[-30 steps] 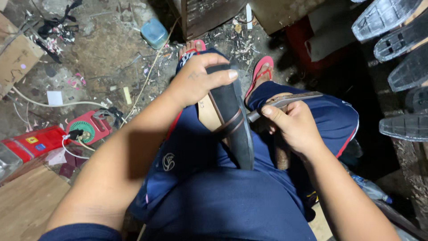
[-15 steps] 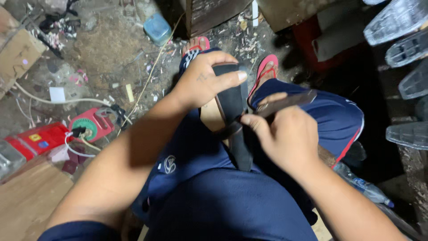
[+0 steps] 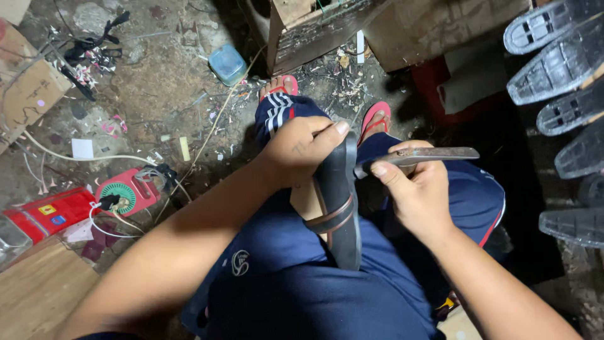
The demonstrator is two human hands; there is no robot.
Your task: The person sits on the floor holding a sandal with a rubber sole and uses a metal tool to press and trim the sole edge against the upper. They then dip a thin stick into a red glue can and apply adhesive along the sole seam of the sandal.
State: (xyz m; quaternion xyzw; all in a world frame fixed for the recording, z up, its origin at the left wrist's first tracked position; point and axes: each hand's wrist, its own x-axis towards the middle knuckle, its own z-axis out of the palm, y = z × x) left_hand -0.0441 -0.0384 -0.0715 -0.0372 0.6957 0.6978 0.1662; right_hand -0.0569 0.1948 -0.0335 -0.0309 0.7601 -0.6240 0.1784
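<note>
While propped on edge across a seated person's lap, a black rubber sandal (image 3: 340, 208) is gripped at its toe end by the left hand (image 3: 302, 154), its long axis running away from the body. Just right of the sandal, a worn flat metal blade (image 3: 421, 155) is clenched in the right hand (image 3: 415, 192), its near end touching the sole's edge. Beyond the sandal, red flip-flops (image 3: 375, 117) rest on a littered floor (image 3: 157, 82).

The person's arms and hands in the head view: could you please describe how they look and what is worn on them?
Both forearms are bare, with no gloves, watch or rings visible. The left hand has a small dark mark, perhaps a tattoo, near the thumb base. The right hand shows no markings. A dark blue sleeve edge just shows at the left upper arm.
</note>
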